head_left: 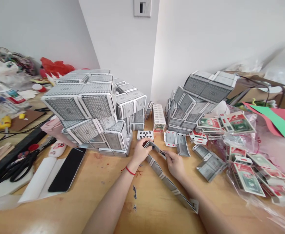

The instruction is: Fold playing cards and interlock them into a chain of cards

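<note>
Leftward on the cluttered pale wooden tabletop (pixel 84 201), black-handled scissors (pixel 20 165) and a flat black smartphone (pixel 67 169) lie near a tall block of interlocked grey-backed card cubes (pixel 89 107). Just right of the block's base, a single nine of spades card (pixel 145 134) lies face up.

Near it, the left hand (pixel 140 152), a red string bracelet (pixel 130 170) at the wrist, has its fingers curled shut over the far end of a chain of folded grey-backed playing cards (pixel 168 182), pinching the end link between thumb and fingertips. The chain runs from that grip toward the near right and lies flat on the table beside the right forearm. The right hand (pixel 175 164) meets it just beside the left, thumb and forefinger closed on the next link, the other fingers tucked low.

By its look the chain is very light thin card, stiff only along its creases and springy at the joints. The glossy backs are probably slippery, and a hard squeeze would likely dent a link or let two slide apart. The folded edges next to a joint seem the safest hold, with the long tail left resting on the wood.

Farther right stand a second heap of grey card cubes (pixel 196 97), loose folded cards (pixel 208 165), red-and-green card boxes in clear plastic wrap (pixel 244 177) and a green paper sheet (pixel 278 125).
</note>
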A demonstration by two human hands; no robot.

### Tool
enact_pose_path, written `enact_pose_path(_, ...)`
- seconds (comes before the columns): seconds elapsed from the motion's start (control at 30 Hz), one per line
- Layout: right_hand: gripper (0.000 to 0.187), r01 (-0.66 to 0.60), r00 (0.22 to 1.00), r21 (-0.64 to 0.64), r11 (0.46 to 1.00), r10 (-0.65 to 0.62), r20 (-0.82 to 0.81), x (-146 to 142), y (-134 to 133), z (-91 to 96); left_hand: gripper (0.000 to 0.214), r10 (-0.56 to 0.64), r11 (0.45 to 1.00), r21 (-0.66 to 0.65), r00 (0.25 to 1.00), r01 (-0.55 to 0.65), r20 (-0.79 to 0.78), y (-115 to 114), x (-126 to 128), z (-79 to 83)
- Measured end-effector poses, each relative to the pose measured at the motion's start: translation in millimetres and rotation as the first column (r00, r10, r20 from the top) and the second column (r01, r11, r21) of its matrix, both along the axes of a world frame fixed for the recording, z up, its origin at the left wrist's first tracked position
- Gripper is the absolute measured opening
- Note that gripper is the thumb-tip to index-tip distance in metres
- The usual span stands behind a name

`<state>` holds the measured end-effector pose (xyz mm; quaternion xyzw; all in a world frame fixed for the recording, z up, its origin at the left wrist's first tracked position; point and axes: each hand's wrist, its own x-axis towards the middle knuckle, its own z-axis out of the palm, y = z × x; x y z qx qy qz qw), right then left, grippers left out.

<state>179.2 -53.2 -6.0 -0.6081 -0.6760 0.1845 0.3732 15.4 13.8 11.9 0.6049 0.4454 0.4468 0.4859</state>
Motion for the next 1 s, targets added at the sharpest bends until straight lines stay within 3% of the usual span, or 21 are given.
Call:
enact_pose_path(0.57, 0.029, -0.007, 0.999, -0.059, 0.998, 0.004, -0.053, 2, 6, 2.9, 0.024, 0.013, 1.0, 0.01, 1.0, -0.013, 0.002, -2, 0, -0.7)
enact_pose_path(0.8, 0.028, 0.013, 0.994, -0.042, 0.999, -0.008, 0.112, 2, 3, 8.2, 0.022, 0.02, 1.0, 0.013, 0.999, -0.02, -0.03, -2, 0, 2.0)
enact_pose_path(1.0, 0.03, -0.024, 0.957, 0.102, 0.995, -0.007, 0.289, 3, 5, 12.8, 0.02, 0.02, 1.0, -0.016, 0.998, -0.021, -0.056, 2, -3, 4.9)
